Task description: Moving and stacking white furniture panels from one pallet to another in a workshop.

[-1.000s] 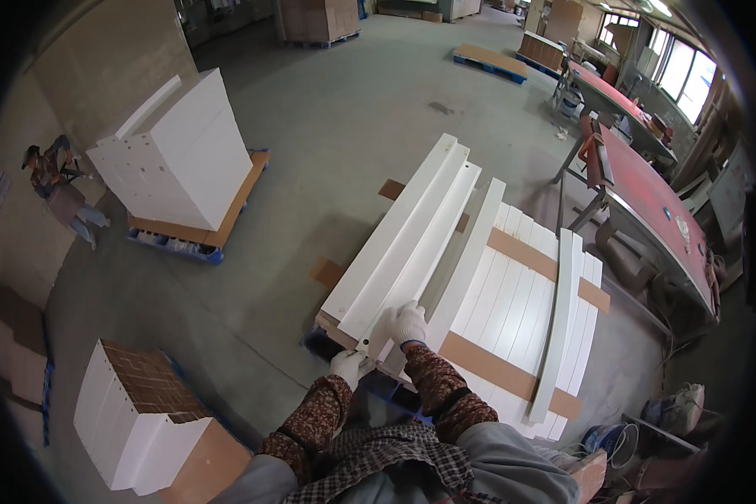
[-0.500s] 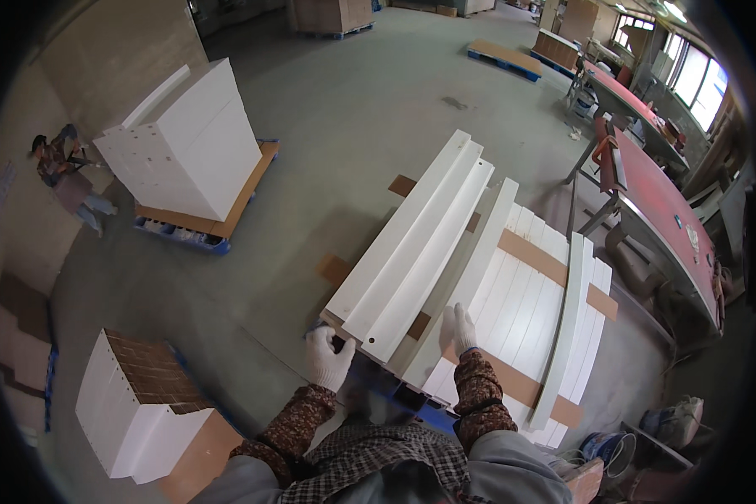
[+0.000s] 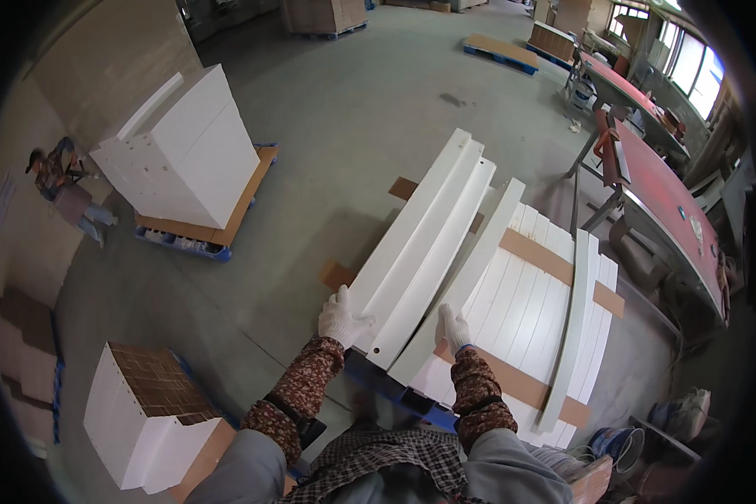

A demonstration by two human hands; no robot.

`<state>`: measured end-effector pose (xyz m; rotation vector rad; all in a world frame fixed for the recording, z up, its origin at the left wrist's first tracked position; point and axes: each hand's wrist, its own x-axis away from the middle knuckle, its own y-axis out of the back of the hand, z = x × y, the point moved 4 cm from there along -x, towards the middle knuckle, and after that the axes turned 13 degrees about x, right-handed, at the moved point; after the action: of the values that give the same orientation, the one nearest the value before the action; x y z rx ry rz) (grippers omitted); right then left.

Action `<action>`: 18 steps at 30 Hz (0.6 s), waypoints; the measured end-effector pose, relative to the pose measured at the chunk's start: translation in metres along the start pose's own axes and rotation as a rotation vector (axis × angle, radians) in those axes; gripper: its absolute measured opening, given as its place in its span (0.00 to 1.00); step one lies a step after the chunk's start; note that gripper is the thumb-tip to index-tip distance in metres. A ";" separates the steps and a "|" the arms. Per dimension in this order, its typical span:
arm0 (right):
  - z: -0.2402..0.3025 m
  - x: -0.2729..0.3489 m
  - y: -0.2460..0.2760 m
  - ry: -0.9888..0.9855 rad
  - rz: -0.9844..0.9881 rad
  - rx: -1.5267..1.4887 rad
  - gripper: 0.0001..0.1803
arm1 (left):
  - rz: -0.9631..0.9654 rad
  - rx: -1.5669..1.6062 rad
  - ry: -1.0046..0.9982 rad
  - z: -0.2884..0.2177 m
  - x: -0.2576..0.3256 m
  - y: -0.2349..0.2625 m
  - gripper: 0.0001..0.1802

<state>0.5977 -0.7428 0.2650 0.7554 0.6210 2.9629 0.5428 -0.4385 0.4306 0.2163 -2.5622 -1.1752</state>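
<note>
The left hand (image 3: 341, 319) meets the near outer edge of the stepped white boards (image 3: 416, 252), thumb spread; the right hand (image 3: 454, 328) presses the right edge of the long white plank (image 3: 475, 257). Whether either truly grips, I cannot tell. Boards and plank stretch ahead between the hands; even pressure and fingertips clear of edges would serve best.

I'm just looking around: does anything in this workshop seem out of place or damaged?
Only minor things: a dark patch interrupts the grey floor, and a small whitish scrap lies loose near a red-topped table. The flat white boards show brownish specks near their far ends, odd against white; I can't tell the cause.
</note>
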 end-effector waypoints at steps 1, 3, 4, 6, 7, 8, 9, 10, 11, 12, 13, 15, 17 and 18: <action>0.002 -0.001 0.000 -0.005 0.028 0.018 0.40 | -0.024 0.011 -0.003 0.001 -0.001 -0.002 0.55; 0.004 -0.001 0.002 -0.014 0.050 0.035 0.42 | -0.043 0.023 -0.009 0.004 -0.001 -0.005 0.53; 0.018 0.008 0.000 -0.002 0.107 0.079 0.41 | -0.042 0.046 -0.009 0.008 -0.002 -0.002 0.51; 0.030 0.014 0.007 0.002 0.147 0.119 0.41 | -0.027 0.072 -0.022 0.008 -0.002 -0.005 0.49; 0.036 0.016 0.007 0.057 0.174 0.107 0.41 | -0.058 0.071 -0.038 0.008 -0.003 -0.004 0.48; 0.043 0.018 0.007 0.112 0.201 0.094 0.40 | -0.089 0.069 -0.054 0.007 -0.003 -0.004 0.46; 0.046 0.021 0.008 0.109 0.198 0.085 0.40 | -0.086 0.063 -0.059 0.007 -0.001 -0.004 0.46; 0.061 0.030 0.006 0.098 0.216 0.109 0.40 | -0.077 0.057 -0.047 0.008 0.000 -0.001 0.45; 0.068 0.035 0.007 0.083 0.226 0.132 0.39 | -0.063 0.054 -0.040 0.007 -0.001 -0.001 0.44; 0.070 0.034 0.007 0.085 0.223 0.123 0.39 | -0.064 0.047 -0.047 0.006 -0.002 -0.001 0.44; 0.070 0.035 0.007 0.096 0.226 0.109 0.38 | -0.075 0.048 -0.039 0.006 0.000 -0.002 0.43; 0.064 0.032 0.004 0.111 0.235 0.091 0.38 | -0.091 0.043 -0.030 0.006 0.001 0.001 0.43; 0.052 0.023 0.001 0.189 0.165 0.049 0.38 | -0.074 0.040 -0.064 0.003 -0.002 0.001 0.41; 0.044 0.019 -0.002 0.194 0.164 0.048 0.38 | -0.078 0.039 -0.066 0.001 -0.003 0.002 0.41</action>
<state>0.6017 -0.7227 0.3083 0.5505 0.6720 3.2106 0.5456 -0.4355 0.4308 0.2939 -2.6583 -1.1789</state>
